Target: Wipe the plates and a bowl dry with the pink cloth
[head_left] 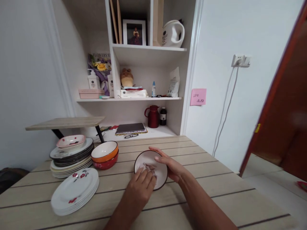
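Note:
A white bowl with a dark rim (pixel 161 182) is tilted above the slatted table, its inside facing me. My right hand (pixel 171 164) grips its right side, thumb over the rim and the other fingers behind the bowl. Inside the bowl, my left hand (pixel 143 183) presses a crumpled pale cloth (pixel 150 167) against the surface; its fingers are bent over the cloth and partly hide it. To the left stand an orange bowl (pixel 105 153) stacked in a red bowl (pixel 106 164), and a stack of white plates with red flowers (pixel 79 188).
Behind the flowered plates is a taller plate stack (pixel 69 166) topped by a polka-dot dish (pixel 71 141). A small raised stand (pixel 67 123) is at the back left. Beyond the table edge, a shelf holds a laptop (pixel 130 128), glasses (pixel 131 136) and a red jug (pixel 153 117).

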`<state>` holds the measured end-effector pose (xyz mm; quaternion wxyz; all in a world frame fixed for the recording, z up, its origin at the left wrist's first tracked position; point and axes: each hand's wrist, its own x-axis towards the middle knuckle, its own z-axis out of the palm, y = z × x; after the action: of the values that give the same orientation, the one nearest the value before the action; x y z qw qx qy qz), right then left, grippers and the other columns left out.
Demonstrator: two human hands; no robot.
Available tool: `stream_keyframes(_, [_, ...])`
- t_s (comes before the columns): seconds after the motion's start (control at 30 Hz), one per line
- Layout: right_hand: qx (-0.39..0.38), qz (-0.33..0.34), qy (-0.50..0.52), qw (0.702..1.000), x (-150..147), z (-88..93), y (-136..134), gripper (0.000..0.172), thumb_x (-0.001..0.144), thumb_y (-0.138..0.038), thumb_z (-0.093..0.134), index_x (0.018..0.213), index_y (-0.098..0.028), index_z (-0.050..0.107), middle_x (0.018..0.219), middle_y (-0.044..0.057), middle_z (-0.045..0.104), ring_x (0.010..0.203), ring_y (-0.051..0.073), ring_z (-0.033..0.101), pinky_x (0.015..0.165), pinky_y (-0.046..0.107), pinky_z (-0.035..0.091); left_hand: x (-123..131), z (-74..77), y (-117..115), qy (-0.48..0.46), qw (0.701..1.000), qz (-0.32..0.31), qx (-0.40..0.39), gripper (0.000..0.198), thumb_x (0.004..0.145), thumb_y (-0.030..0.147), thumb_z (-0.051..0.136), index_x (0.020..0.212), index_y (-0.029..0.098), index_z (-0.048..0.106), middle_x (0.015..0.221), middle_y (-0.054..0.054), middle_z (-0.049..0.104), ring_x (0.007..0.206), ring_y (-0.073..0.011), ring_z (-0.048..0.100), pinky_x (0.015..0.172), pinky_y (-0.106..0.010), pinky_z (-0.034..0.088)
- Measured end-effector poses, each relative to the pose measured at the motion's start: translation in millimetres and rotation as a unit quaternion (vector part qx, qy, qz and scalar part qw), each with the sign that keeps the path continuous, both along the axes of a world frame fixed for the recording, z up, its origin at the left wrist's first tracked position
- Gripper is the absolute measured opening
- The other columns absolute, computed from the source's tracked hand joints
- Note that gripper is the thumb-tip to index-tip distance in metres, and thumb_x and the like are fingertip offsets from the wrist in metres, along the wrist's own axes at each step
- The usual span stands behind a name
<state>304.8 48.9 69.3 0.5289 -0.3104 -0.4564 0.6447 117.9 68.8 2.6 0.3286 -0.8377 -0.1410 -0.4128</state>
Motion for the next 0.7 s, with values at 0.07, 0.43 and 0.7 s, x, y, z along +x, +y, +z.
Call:
stream_keyframes(0.07, [0.008, -0.019, 0.050, 0.999, -9.8, -4.2, 2.1, 0.078, 0.068, -0.031, 0.080, 0.138, -0.030, 0.044, 0.110, 0.004, 0.069, 0.091, 0.022, 0.066, 0.081, 0.034, 0.047, -1.4, 1.9, -1.2, -0.015, 1.000, 0.018, 0.006, 0.023, 0.093, 0.012, 0.046, 0.104, 0.017, 0.066, 0.105, -0.006, 0.072, 0.101, -0.0195, 0.065, 0.102, -0.041, 0.045])
stream_keyframes(0.43, [0.011, -0.118, 0.159, 0.980, -66.2, -15.6, 5.1, 0.093, 0.066, -0.031, 0.079, 0.145, -0.033, 0.032, 0.072, -0.004, 0.067, 0.077, 0.020, 0.065, 0.080, 0.032, 0.046, -3.5, 1.7, 2.1, -0.079, 0.993, 0.085, -0.025, 0.030, 0.094, 0.011, 0.043, 0.117, 0.013, 0.062, 0.109, -0.008, 0.073, 0.103, -0.0218, 0.066, 0.092, -0.041, 0.054])
stream_keyframes(0.7, [0.019, -0.142, 0.131, 0.981, -65.6, -12.7, 7.0, 0.052, 0.066, -0.025, 0.067, 0.117, -0.024, 0.059, 0.080, 0.000, 0.068, 0.071, 0.017, 0.059, 0.066, 0.027, 0.044, -2.1, 0.2, 8.5, -0.063, 0.997, 0.047, -0.024, 0.028, 0.094, 0.013, 0.045, 0.116, 0.011, 0.062, 0.105, -0.008, 0.074, 0.102, -0.0201, 0.066, 0.095, -0.038, 0.052])
